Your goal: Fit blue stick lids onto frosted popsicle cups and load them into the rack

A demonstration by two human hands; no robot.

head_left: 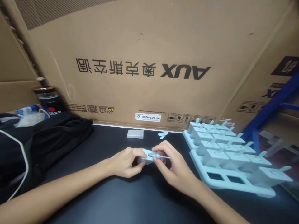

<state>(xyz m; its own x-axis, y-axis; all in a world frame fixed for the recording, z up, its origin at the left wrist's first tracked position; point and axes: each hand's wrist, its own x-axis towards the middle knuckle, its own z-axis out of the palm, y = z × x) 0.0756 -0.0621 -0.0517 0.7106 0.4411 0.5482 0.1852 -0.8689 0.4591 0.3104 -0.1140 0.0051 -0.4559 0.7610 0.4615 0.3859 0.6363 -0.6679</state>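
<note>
Over the dark table, my left hand (126, 162) grips a small popsicle mold (147, 159) between thumb and fingers. Its light blue top faces right and toward me. My right hand (174, 166) pinches a light blue popsicle stick (166, 157) against that top, where a slot shows. How far the stick sits in the slot is hard to see behind the fingers. Beyond the hands lie a pale mold body (135, 134) on its side and a few loose blue sticks (163, 134).
At right stands a light blue rack (203, 177) holding several molds with sticks jutting out; two front slots hold nothing. Black cloth (67, 133), a white cable (25, 155) and a dark bottle (50, 99) are at left. A large cardboard box (149, 37) walls off the back.
</note>
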